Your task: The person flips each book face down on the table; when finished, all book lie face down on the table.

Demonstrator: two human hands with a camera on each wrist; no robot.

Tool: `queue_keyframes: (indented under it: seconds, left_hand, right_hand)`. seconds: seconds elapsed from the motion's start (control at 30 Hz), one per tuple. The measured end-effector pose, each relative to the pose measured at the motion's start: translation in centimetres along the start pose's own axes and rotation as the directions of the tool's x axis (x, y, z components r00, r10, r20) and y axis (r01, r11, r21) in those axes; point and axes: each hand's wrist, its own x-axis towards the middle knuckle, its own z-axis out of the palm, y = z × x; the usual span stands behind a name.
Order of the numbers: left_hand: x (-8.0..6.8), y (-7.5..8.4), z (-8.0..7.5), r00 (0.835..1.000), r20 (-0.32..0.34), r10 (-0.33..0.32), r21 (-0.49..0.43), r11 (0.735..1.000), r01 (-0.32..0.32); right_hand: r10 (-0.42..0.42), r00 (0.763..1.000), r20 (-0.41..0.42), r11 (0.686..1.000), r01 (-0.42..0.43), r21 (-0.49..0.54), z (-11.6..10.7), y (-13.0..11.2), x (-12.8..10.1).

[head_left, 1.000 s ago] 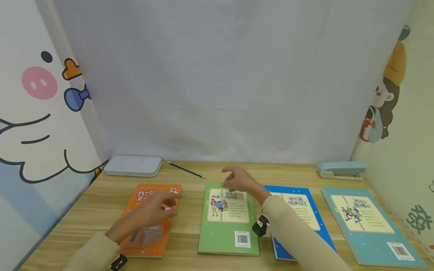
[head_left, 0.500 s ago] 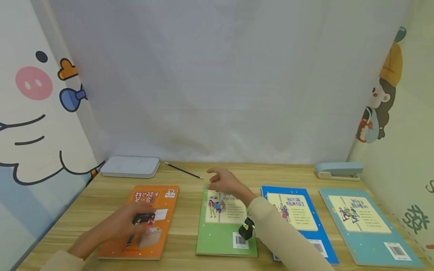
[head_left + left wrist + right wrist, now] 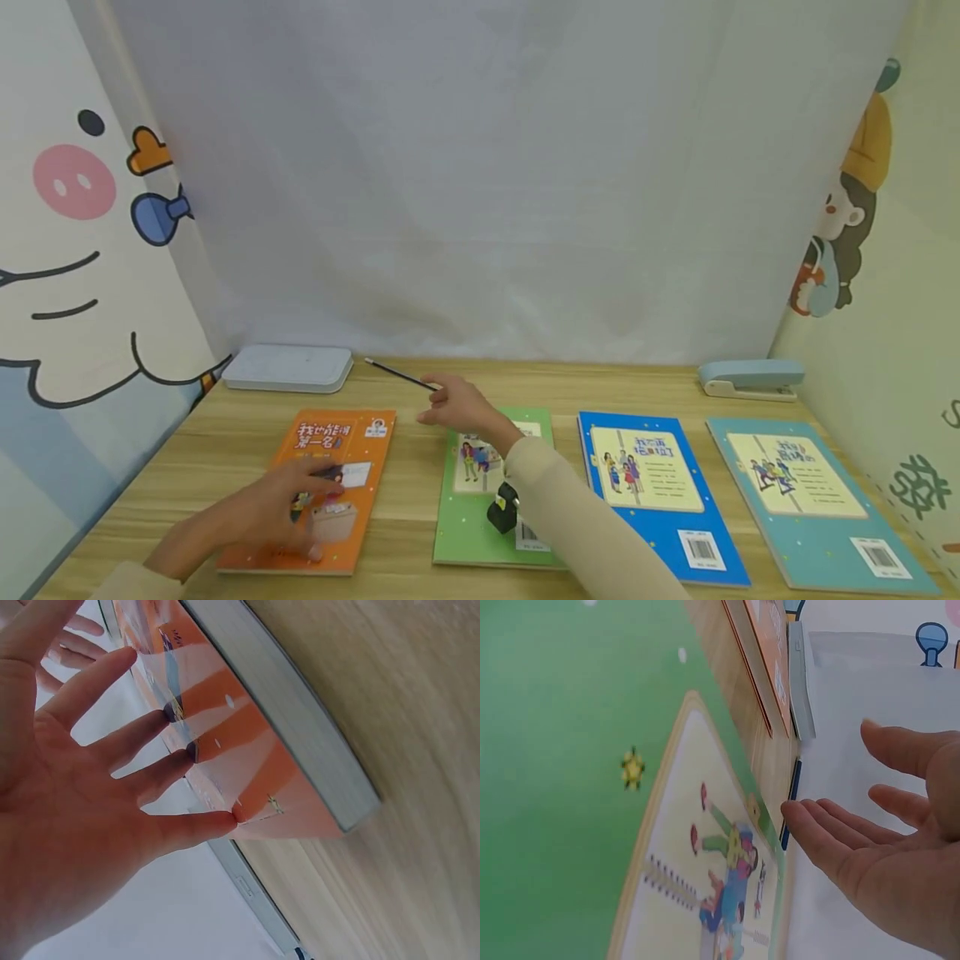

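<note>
My left hand (image 3: 273,510) is over an orange book (image 3: 367,492) that lies front cover up at the left of the table. In the left wrist view its fingers (image 3: 124,739) are spread, with the fingertips right at the glossy cover. My right hand (image 3: 461,408) hangs over the top left corner of a green book (image 3: 461,537), thumb and fingers apart and nothing between them. A dark pencil (image 3: 401,375) lies just beyond; the hand hides its tip in the head view. The right wrist view shows the pencil (image 3: 793,784) behind the fingertips.
To the right, a blue book (image 3: 712,500) and a teal book (image 3: 817,542) lie back cover up on the wooden table (image 3: 408,508). A pale case (image 3: 288,368) stands at the back left, a light blue stapler (image 3: 750,379) at the back right. A white curtain (image 3: 480,183) hangs behind.
My left hand has moved left and down over the orange book, and its fingers have come down toward the cover. My right hand has moved left across the green book, toward the pencil.
</note>
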Motion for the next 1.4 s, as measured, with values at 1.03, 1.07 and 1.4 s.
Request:
queue_keyframes:
  seconds: [1.03,1.07,1.4]
  left_hand:
    - [-1.5,1.5,0.5,0.999,0.026,-0.031,0.099,0.995,0.028]
    - [-1.4,1.5,0.6,0.999,0.026,-0.037,0.1,0.994,0.034]
    - [-1.3,1.4,0.6,0.998,0.033,-0.053,0.101,0.994,0.049]
  right_hand:
    - [0.041,0.999,0.011,0.996,-0.04,-0.077,4.9,-0.2,2.7]
    - [0.046,0.999,0.008,0.995,-0.046,-0.088,5.0,-0.2,2.8]
    - [0.072,0.997,0.018,0.995,-0.07,-0.075,5.9,-0.9,3.0]
